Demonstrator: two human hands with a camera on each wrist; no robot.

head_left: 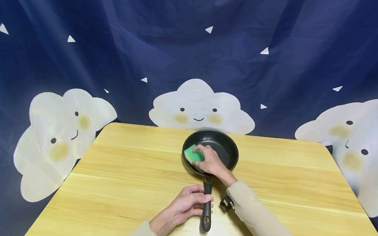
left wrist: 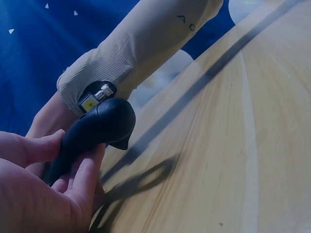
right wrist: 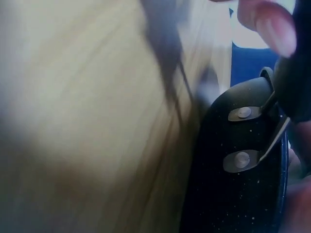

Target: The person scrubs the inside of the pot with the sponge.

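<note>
A black frying pan [head_left: 221,144] lies on the wooden table, its handle [head_left: 206,218] toward me. My left hand [head_left: 187,205] grips that handle, thumb on top and fingers around beneath; the left wrist view shows the handle's rounded end [left wrist: 114,121] poking out past the fingers. Over the pan's left inside wall, my right hand [head_left: 209,161] pinches a green sponge [head_left: 193,154] with a pale yellowish side. In the right wrist view the pan's outer wall [right wrist: 228,194] shows with two rivets [right wrist: 243,160] at the handle bracket; the sponge is hidden there.
The light wooden table [head_left: 133,158] spreads to both sides of the pan. Behind it hangs a dark blue curtain [head_left: 168,39] with cloud and triangle prints. A small black device [head_left: 227,203] is at my right sleeve, beside the handle.
</note>
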